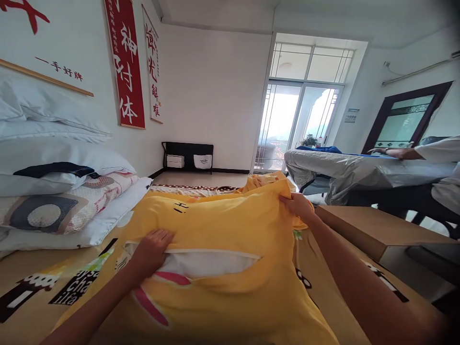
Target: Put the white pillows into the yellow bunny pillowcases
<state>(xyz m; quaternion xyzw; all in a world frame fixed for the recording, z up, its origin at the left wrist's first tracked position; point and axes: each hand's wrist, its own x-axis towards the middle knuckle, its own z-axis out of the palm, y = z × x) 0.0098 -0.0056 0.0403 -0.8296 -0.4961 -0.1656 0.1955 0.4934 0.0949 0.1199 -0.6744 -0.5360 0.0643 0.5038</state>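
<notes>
A yellow pillowcase with a white pillow showing through its opening lies in front of me on a bed with a yellow printed sheet. My left hand grips the near edge of the opening, fingers curled on the fabric. My right hand pinches the far right corner of the pillowcase and holds it up.
Stacked white and patterned pillows lie at the left against the wall. A cardboard box stands to the right of the bed. Beyond it another person sits by a chair. A glass balcony door is at the far end.
</notes>
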